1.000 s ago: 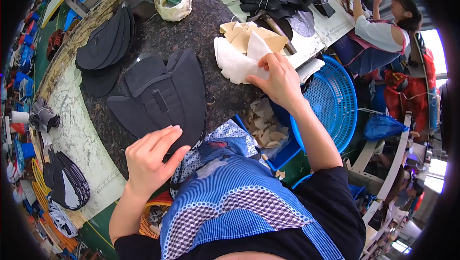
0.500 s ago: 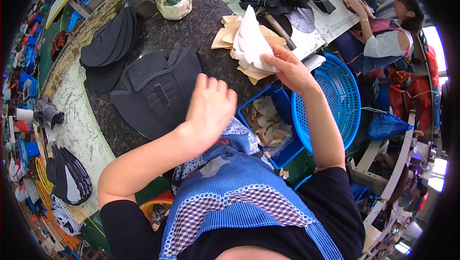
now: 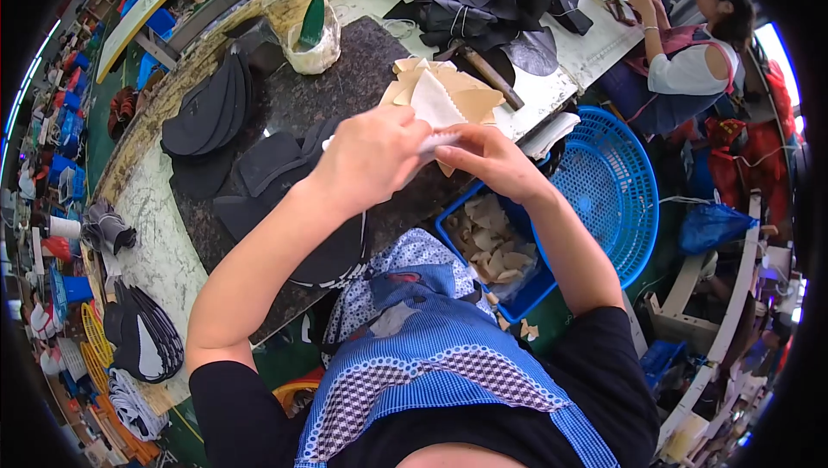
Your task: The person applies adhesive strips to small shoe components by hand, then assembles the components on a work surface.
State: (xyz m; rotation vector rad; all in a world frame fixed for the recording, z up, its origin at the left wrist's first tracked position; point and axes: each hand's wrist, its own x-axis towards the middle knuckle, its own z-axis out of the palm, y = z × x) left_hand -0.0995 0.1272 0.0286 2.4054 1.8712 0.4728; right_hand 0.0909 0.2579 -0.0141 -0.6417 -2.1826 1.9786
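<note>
In front of me my left hand (image 3: pixel 369 156) and my right hand (image 3: pixel 493 162) meet over the dark stone slab (image 3: pixel 358 54). A small white serrated fabric piece (image 3: pixel 437 142) is pinched between them; my left fingers partly hide it. Just beyond lie more white fabric pieces (image 3: pixel 437 99) on a loose pile of tan pieces (image 3: pixel 479 97). Left of my hands, black padded shoe-upper pieces (image 3: pixel 269 162) rest on the slab, partly covered by my left forearm. Further left is a stack of black rounded pieces (image 3: pixel 207 114).
A white glue-crusted pot (image 3: pixel 315 58) holds a green-handled tool (image 3: pixel 313 19). A hammer (image 3: pixel 492 77) lies beside black leather pieces (image 3: pixel 470 6). Below right are a blue bin (image 3: pixel 522 304) of scraps and a round blue basket (image 3: pixel 642 209). A co-worker (image 3: pixel 690 62) sits at the far right.
My left hand has moved off the black pieces and up to the right hand. My right hand has come left and lower with white fabric. The view has shifted slightly.
</note>
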